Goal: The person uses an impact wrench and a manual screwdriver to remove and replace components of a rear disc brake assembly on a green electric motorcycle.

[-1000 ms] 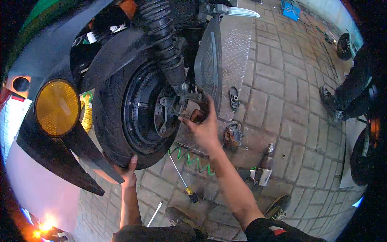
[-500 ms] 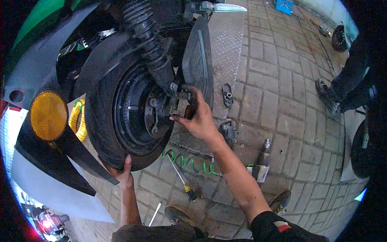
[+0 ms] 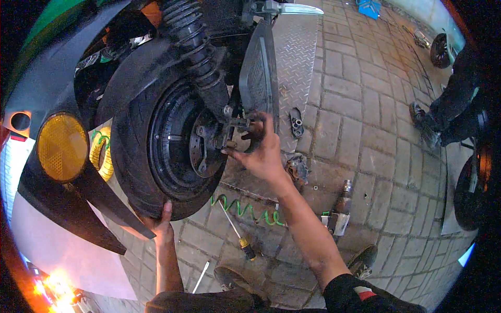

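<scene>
A scooter wheel (image 3: 135,172) with a black tyre and dark hub fills the left-centre, with a coil-spring shock absorber (image 3: 194,41) above its hub. My left hand (image 3: 160,221) grips the tyre from below, thumb pressed up on the sidewall and fingers mostly hidden behind it. At the axle end, my right hand (image 3: 263,154) is curled round a metal axle bracket (image 3: 230,133), thumb on its lower part and fingers at its upper outer side. Next to the wheel's hub a disc-shaped plate (image 3: 201,148) shows.
An impact wrench (image 3: 342,208), a coiled green air hose (image 3: 250,211) and a yellow-black screwdriver (image 3: 245,248) lie on the paving. A dark metal part (image 3: 296,169) sits near my right wrist; a small black bracket (image 3: 296,122) rests by the tread plate (image 3: 297,52). Another person's leg (image 3: 454,99) is at right.
The fingers of my right hand have shifted slightly outward at the bracket and spread a little. My left hand stays under the tyre. An orange glare has appeared at lower left.
</scene>
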{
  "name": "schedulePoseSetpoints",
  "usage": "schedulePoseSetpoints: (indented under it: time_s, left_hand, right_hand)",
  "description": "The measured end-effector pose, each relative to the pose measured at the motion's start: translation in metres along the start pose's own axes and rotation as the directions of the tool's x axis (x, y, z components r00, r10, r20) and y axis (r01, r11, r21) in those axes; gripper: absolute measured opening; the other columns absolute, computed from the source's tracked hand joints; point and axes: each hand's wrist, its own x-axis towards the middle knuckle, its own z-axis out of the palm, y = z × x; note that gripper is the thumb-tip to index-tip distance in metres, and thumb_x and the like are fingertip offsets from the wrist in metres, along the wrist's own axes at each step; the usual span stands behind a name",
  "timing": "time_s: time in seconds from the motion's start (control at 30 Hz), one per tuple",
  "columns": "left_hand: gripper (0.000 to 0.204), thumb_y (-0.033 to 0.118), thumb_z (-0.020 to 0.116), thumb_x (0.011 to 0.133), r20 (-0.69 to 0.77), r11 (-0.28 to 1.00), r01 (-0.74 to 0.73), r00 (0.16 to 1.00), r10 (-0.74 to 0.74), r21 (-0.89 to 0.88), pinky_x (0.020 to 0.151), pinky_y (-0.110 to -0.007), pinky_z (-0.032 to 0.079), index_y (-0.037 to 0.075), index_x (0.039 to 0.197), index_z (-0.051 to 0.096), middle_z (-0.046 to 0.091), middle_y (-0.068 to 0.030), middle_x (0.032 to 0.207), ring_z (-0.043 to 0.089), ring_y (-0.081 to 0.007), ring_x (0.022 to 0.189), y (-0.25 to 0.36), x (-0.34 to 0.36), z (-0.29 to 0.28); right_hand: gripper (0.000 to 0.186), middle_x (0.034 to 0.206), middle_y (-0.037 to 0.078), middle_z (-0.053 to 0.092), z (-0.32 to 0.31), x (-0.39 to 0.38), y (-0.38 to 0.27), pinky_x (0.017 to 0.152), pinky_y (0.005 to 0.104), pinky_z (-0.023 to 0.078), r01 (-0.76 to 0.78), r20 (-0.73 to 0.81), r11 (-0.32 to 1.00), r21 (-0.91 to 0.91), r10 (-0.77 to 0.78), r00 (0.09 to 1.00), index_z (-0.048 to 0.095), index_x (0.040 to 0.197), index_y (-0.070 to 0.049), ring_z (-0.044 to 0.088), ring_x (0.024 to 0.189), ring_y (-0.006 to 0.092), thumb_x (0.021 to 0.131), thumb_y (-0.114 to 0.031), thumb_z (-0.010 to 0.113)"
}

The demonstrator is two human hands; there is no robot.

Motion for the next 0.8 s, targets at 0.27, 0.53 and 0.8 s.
schedulePoseSetpoints:
  time_s: [0.27, 0.53, 0.8]
  left_hand:
    - [0.100, 0.014, 0.086, 0.080, -0.018, 0.996, 0.049, 0.999, -0.047, 0.081, 0.123, -0.045, 0.025, 0.001, 0.160, 0.027, 0.034, -0.0157, 0.161, 0.036, -0.0312, 0.145, -0.006, -0.001, -0.009]
    - [0.096, 0.010, 0.083, 0.083, 0.061, 0.988, -0.100, 0.994, 0.094, 0.116, 0.122, -0.047, 0.027, 0.004, 0.161, 0.027, 0.034, -0.0149, 0.162, 0.036, -0.0320, 0.146, 0.004, 0.000, -0.006]
    - [0.098, 0.012, 0.083, 0.083, -0.058, 0.990, 0.132, 0.990, -0.129, 0.045, 0.122, -0.047, 0.027, 0.004, 0.161, 0.024, 0.033, -0.0156, 0.162, 0.036, -0.0318, 0.146, 0.002, -0.007, 0.000]
  right_hand:
    - [0.091, 0.089, 0.011, 0.067, 0.003, -0.001, 0.000, 0.076, 0.0359, 0.056, 0.026, 0.015, 1.000, 0.006, -0.026, 1.000, 0.037, 0.135, -0.006, 0.068, 0.083, 0.0223, 0.067, -0.015, 0.097]
    - [0.094, 0.094, 0.012, 0.067, 0.010, -0.006, -0.008, 0.075, 0.0353, 0.055, 0.012, -0.036, 0.999, 0.037, -0.011, 0.999, 0.036, 0.138, -0.006, 0.067, 0.084, 0.0220, 0.067, -0.015, 0.096]
    - [0.102, 0.103, 0.015, 0.071, 0.002, -0.004, -0.009, 0.083, 0.0382, 0.056, 0.007, 0.024, 1.000, 0.006, -0.008, 1.000, 0.034, 0.148, -0.007, 0.071, 0.092, 0.0269, 0.068, -0.014, 0.096]
